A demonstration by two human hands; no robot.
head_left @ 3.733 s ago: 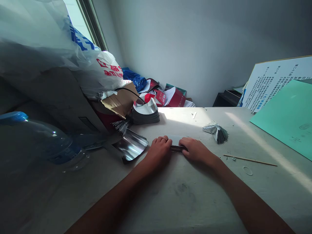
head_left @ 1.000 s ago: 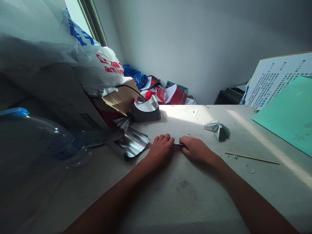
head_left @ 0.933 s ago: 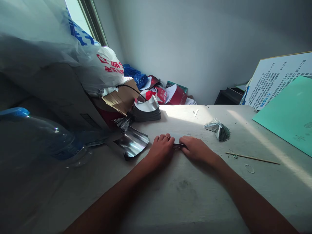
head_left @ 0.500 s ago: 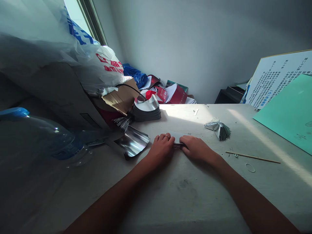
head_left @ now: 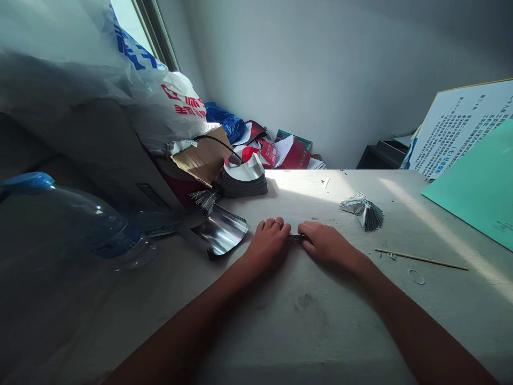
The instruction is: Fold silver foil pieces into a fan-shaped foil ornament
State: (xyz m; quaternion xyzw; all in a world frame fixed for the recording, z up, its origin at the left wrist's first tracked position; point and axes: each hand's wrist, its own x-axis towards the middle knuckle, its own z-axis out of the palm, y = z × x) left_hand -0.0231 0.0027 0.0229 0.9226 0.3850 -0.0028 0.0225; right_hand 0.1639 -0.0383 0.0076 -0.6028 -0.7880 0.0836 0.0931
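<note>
The left hand [head_left: 269,241] and right hand [head_left: 325,241] sit slightly closer than seconds ago; both are clamped on the thin dark strip [head_left: 295,237] between them; left of the left hand is a clear bottle [head_left: 114,232], contents unclear.

Forearms [head_left: 208,299] converge forward, left grip [head_left: 267,243] and right grip [head_left: 327,245] just apart, fingers [head_left: 308,230] curled.

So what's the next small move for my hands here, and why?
Probably squeeze the dark strip a little more firmly between your left hand and right hand. They hold it from either end, low over the table, with a short middle piece showing. Its edge seems to show thin layers, though it's too small to be sure.
</note>
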